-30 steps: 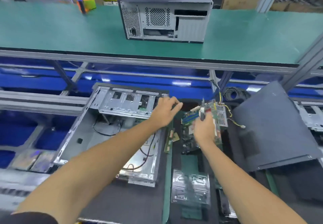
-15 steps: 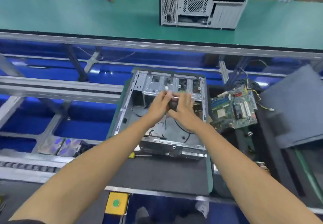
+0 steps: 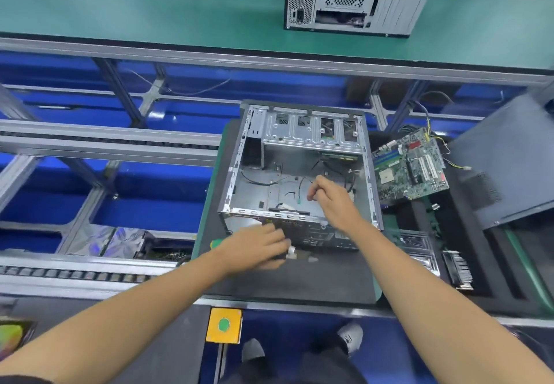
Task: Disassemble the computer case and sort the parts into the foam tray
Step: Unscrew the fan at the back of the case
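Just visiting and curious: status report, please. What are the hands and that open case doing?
Right hand inside open case, pinching a cable. Left hand at case front, blurred, on a small white part. Motherboard out, on the foam tray. Loose wires in the case.

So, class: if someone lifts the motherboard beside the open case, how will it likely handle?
The motherboard is a thin flat board, so probably stiff and light. It is crowded with slots and small parts, so likely fragile; edges look the safest grip. Its loose yellow wires would probably dangle and could snag.
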Motion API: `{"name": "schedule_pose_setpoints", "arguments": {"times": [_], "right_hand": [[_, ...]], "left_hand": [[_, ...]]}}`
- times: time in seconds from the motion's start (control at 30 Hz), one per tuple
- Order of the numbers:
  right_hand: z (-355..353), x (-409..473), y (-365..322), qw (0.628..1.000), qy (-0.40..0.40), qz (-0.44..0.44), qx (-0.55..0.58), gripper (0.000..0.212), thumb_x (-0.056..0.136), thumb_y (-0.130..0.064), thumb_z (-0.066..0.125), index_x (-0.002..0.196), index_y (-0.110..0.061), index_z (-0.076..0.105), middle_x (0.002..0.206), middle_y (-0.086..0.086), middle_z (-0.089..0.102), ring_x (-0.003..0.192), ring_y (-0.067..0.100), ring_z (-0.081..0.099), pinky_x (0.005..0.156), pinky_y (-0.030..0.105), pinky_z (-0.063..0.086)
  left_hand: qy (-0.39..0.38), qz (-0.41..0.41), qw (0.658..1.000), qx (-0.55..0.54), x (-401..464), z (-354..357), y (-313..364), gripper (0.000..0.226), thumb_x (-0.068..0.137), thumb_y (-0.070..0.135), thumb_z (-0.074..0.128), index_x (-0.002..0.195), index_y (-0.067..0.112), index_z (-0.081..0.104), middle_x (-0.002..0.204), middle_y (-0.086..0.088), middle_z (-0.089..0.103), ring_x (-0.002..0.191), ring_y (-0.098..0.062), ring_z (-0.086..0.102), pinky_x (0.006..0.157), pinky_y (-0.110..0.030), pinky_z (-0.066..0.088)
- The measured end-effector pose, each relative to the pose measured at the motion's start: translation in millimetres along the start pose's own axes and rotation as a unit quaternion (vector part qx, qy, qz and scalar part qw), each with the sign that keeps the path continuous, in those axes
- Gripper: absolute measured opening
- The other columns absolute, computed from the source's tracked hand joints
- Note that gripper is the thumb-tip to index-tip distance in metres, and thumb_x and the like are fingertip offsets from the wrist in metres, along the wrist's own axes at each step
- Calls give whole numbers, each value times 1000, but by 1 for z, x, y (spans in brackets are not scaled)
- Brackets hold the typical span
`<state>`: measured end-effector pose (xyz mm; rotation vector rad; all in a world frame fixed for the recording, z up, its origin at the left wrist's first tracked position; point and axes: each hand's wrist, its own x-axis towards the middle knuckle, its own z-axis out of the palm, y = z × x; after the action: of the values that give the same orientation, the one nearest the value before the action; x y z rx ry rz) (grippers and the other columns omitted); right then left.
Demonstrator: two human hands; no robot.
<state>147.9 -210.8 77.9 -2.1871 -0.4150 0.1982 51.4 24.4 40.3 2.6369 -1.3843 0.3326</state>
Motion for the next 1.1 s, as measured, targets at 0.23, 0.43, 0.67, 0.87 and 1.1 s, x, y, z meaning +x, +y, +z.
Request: {"name": "schedule_pose_setpoints", "arguments": {"times": [0.23, 0.43, 0.67, 0.87, 1.1], "right_hand": [[3, 1, 3, 998, -2, 54, 9, 22, 94, -11, 47, 81, -24, 59, 83, 16, 66, 53, 11, 38, 57, 32, 36], [2, 2, 3, 996, 23, 80, 33, 20, 93, -13, 48, 81, -22, 62, 84, 12, 67, 72, 34, 56, 66, 39, 43], [2, 2, 0, 994, 26, 102, 41, 17, 92, -12, 51, 81, -19, 62, 83, 7, 70, 91, 40, 63, 82, 51, 52], [3, 5, 1, 992, 23, 115, 52, 15, 94, -8, 51, 85, -11, 62, 88, 9, 71, 94, 40, 63, 90, 54, 52], [1, 4, 0, 992, 15, 117, 52, 14, 93, -8, 52, 85, -12, 62, 87, 6, 71, 92, 36, 64, 87, 48, 52]], "left_hand": [[-207, -169, 963, -23, -23, 61, 19, 39, 103, 51, 48, 115, 16, 59, 117, -8, 56, 101, -30, 59, 85, -42, 50], [-93, -228, 968, 55, -30, 70, 10, 45, 101, 64, 43, 110, 25, 65, 107, 2, 61, 98, -24, 57, 91, -39, 48], [-137, -251, 957, -44, -89, 58, -25, 41, 108, 26, 45, 149, 22, 46, 141, 0, 52, 125, -23, 51, 107, -33, 42], [-180, -211, 961, -1, -91, 47, -27, 67, 96, 8, 63, 153, 28, 34, 151, 2, 44, 135, -21, 43, 116, -36, 34], [-123, -123, 984, -42, -39, -15, -38, 43, 87, 87, 45, 113, 55, 56, 106, 36, 63, 99, 5, 61, 80, -23, 45]]}}
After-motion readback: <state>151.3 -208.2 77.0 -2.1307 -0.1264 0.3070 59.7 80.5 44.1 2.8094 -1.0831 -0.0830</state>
